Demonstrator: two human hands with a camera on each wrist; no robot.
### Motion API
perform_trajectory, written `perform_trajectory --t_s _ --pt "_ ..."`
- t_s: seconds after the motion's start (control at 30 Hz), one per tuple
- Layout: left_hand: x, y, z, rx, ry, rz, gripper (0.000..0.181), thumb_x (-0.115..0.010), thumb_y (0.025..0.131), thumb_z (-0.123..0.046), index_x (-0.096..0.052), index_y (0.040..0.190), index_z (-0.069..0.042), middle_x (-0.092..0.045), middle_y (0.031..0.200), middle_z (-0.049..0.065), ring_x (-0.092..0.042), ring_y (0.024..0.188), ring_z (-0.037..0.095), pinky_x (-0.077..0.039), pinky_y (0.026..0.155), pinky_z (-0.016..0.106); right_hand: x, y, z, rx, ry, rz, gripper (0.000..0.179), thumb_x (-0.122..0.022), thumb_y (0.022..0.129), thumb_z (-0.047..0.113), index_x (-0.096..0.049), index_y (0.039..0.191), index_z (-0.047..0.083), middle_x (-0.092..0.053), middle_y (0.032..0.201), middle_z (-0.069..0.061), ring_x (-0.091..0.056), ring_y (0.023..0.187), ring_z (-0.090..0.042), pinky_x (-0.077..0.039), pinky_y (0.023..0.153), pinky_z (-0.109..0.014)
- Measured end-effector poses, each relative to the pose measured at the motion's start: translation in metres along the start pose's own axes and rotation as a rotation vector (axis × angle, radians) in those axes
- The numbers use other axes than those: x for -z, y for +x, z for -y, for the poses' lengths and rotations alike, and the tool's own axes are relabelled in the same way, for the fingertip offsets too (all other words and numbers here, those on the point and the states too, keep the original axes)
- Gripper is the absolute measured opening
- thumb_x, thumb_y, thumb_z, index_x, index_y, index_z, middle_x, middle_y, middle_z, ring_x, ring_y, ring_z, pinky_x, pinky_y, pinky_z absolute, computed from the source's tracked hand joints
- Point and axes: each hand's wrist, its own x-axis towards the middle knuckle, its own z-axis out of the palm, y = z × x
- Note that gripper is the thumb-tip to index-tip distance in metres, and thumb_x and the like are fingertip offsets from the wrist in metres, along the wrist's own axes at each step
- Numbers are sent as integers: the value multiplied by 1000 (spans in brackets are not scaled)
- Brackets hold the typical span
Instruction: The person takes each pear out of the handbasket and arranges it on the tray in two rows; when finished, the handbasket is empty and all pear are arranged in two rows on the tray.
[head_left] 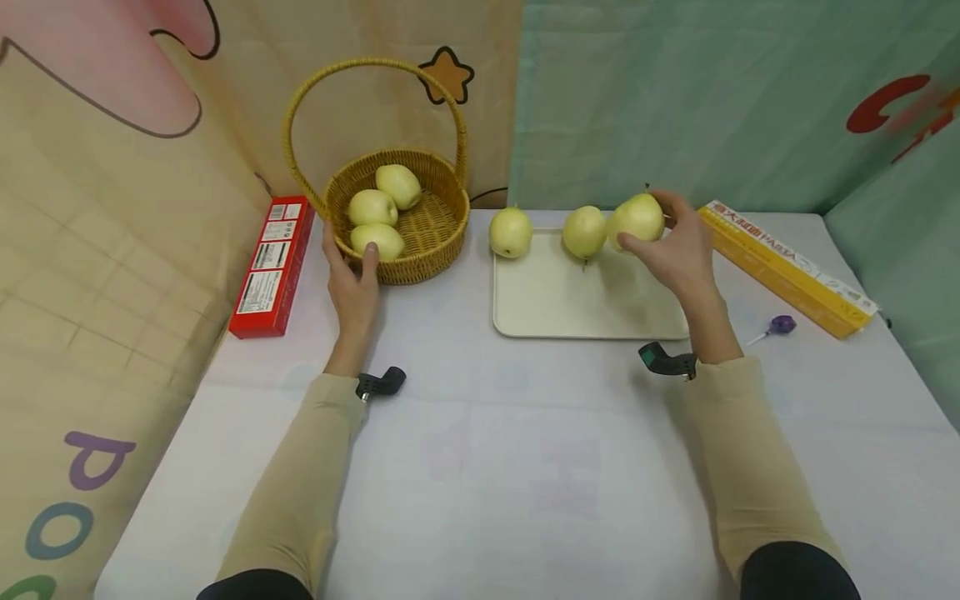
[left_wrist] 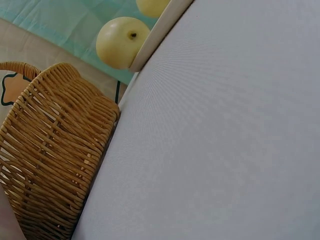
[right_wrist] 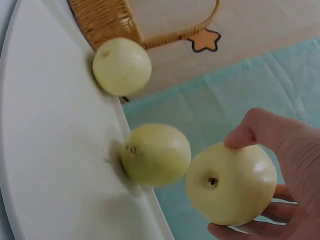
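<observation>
The left hand (head_left: 352,292) has its thumb and fingers clamped about the near-left side of the wicker basket (head_left: 427,265), which is probably light and slightly springy. Rightward, two pears (head_left: 585,232) sit along the far edge of the tray (head_left: 585,308); at its far right, the right hand (head_left: 678,250) grips another pear (head_left: 637,217), likely firm, smooth and easily bruised, best cupped round its widest part.
</observation>
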Motion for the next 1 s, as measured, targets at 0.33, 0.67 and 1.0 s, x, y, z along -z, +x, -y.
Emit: perform_trajectory --t_s 0.33,0.67,1.0 --pt "2 2 2 7 -3 -13 77 -56 107 -44 -15 170 -29 -25 175 -3 -31 157 11 -26 127 30 1 11 -40 -45 -118 5 83 -78 85 28 -45 157 3 -54 153 -25 -48 137 -45 -35 116 -61" --pt "1 1 3 2 -31 -1 77 -55 106 -47 -14 170 -31 -26 174 -6 -34 155 13 -31 126 35 -9 13 -55 -35 -34 5 83 -79 92 31 -41 160 4 -50 154 -25 -46 139 -44 -37 118 -60" --pt "-1 2 2 11 -27 14 78 -55 107 -47 -12 170 -32 -25 175 -7 -33 156 13 -30 127 33 -6 10 -67 -137 27 44 89 -78 93 44 -36 164 10 -45 159 -21 -45 142 -39 -38 119 -58"
